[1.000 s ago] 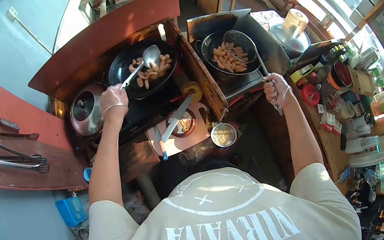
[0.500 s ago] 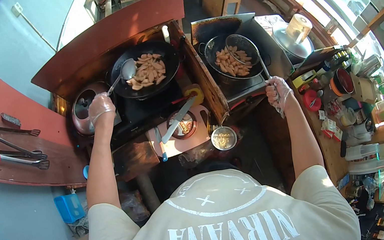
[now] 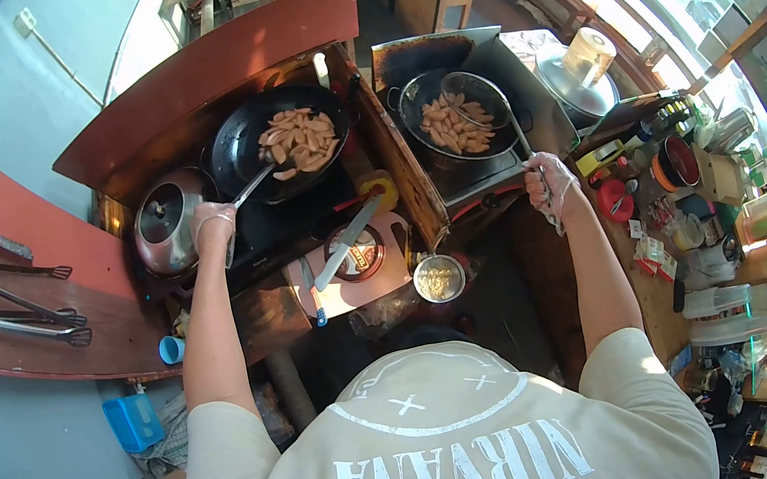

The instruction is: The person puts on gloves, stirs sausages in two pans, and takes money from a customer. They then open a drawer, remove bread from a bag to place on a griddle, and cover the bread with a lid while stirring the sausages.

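Black wok (image 3: pixel 231 148) as landmark, pale fried pieces (image 3: pixel 298 140) heaped at its middle. Left hand (image 3: pixel 214 222), gloved, closed around ladle (image 3: pixel 255 185) handle just off wok's near rim. Ladle bowl tucked under heap; grip far back, probably to stay clear of heat. Right of wok, second pan (image 3: pixel 412 93) with more pieces. Right hand (image 3: pixel 547 187), gloved, fist tight on long strainer (image 3: pixel 478 90) handle, mesh resting over pan's far side. Lidded pot (image 3: pixel 163 226) just left of wok.

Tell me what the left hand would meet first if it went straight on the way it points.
Likely the wok, at its near rim: the left hand points along its ladle toward the food inside. Depth is unclear.
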Action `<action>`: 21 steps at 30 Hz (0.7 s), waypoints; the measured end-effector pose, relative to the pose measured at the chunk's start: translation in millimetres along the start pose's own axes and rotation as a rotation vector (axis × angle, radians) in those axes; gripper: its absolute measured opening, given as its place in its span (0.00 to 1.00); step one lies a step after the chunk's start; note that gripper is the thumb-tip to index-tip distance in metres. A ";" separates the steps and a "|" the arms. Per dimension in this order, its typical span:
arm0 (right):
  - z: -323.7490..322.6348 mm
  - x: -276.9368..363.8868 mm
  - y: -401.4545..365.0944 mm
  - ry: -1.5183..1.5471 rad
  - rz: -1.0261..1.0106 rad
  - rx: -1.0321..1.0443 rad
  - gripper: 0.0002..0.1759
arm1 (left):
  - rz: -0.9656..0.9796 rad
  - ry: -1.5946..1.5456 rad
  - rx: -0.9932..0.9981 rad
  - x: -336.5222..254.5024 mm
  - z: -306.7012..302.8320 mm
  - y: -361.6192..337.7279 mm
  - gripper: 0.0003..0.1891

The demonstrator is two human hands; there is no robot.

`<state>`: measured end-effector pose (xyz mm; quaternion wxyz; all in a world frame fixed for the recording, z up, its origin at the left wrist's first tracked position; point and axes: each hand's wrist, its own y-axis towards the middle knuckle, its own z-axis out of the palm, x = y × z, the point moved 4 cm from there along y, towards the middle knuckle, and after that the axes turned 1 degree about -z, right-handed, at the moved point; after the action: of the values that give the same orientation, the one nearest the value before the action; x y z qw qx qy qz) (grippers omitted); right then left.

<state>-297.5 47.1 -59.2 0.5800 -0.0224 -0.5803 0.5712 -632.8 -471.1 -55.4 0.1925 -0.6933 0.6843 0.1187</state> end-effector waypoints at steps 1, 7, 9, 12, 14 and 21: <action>-0.5 0.8 0.2 0.002 -0.004 -0.007 0.14 | -0.040 0.040 -0.033 1.2 3.2 1.0 0.14; 2.9 13.5 8.7 -0.358 -0.313 -0.164 0.13 | 0.233 0.164 -0.465 -39.7 -56.1 -74.5 0.21; -2.2 14.0 27.4 -0.423 -0.320 -0.165 0.11 | 0.426 0.152 -0.682 -44.9 -55.0 -104.2 0.22; -2.2 7.5 48.5 -0.550 -0.310 -0.223 0.09 | 0.505 0.093 -0.268 -57.2 -0.8 -146.6 0.22; 1.7 -10.9 63.6 -0.502 -0.298 -0.225 0.09 | 0.487 0.196 -0.060 -52.0 60.7 -175.9 0.26; 29.1 -77.2 79.2 -0.355 -0.189 -0.116 0.07 | 0.228 0.130 0.337 -23.9 162.8 -172.7 0.27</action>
<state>-343.1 2.9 -154.3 0.5173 0.0998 -0.7048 0.4751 -445.9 -381.5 -173.3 0.2464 -0.5756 0.7794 -0.0216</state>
